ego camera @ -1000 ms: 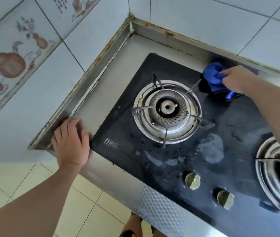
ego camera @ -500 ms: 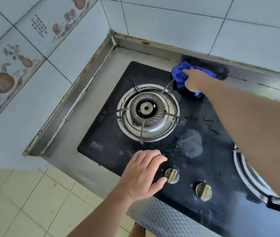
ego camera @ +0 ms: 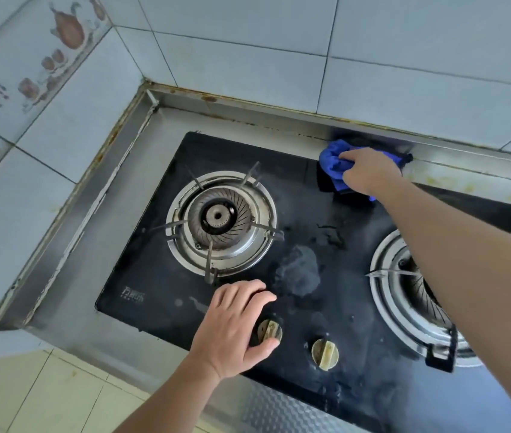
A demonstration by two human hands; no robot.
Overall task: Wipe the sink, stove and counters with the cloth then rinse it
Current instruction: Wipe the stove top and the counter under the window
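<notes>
Two burners (ego camera: pixel 220 220) flank your right hand (ego camera: pixel 369 173) — it bunches the cloth (ego camera: pixel 333 162) at the stove's (ego camera: pixel 310 195) back edge, beside the counter (ego camera: pixel 166 126) rim. Your left hand (ego camera: pixel 232 326) lies spread by a knob (ego camera: pixel 269 330).

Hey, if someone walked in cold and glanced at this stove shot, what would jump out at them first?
Probably the bright blue cloth gripped by the right hand at the back edge of the black glass stove. Next, the steel left burner at centre, with the left hand resting flat just in front of it, beside a worn knob.
</notes>
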